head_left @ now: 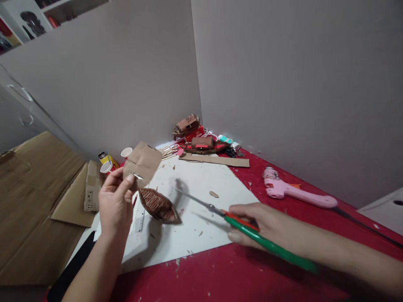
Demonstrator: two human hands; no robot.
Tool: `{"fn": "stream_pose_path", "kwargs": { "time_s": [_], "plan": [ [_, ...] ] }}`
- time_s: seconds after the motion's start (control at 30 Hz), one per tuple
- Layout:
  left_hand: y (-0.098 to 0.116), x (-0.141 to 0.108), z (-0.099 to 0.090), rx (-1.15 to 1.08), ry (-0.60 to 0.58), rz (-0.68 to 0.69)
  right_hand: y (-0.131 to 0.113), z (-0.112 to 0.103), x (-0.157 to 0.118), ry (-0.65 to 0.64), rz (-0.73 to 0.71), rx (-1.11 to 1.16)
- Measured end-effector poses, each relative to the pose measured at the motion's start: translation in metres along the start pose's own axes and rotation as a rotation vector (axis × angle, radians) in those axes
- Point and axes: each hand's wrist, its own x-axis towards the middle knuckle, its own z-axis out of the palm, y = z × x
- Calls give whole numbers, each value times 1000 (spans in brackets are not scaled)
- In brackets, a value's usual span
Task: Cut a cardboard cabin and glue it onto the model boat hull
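A rounded piece of brown cardboard is grasped between the thumb and fingers of the left hand, raised above the white sheet. In the right hand, scissors with green and orange handles are clasped, their tips pointed to the far left; the blades are blurred, so how far they are opened cannot be told. The cardboard and the scissors are held apart.

Below the raised cardboard, a small brown boat hull is set on the sheet, with a clear ruler at its left. To the right of the hull, a small cardboard oval is seen among scattered scraps.

Farther off, a cardboard strip is laid near two model boats, and thin sticks are gathered to their left. At the far left, two paper cups and a yellow container are placed near large cardboard sheets. On the right, a pink glue gun is rested on the red tabletop.
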Motion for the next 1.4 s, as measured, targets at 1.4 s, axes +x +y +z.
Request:
{"fn": "stream_pose_path", "kwargs": {
  "time_s": [1.4],
  "plan": [
    [-32,15,-72,197,-545,-508,-45,33,129,302,-362,-129]
  ]
}}
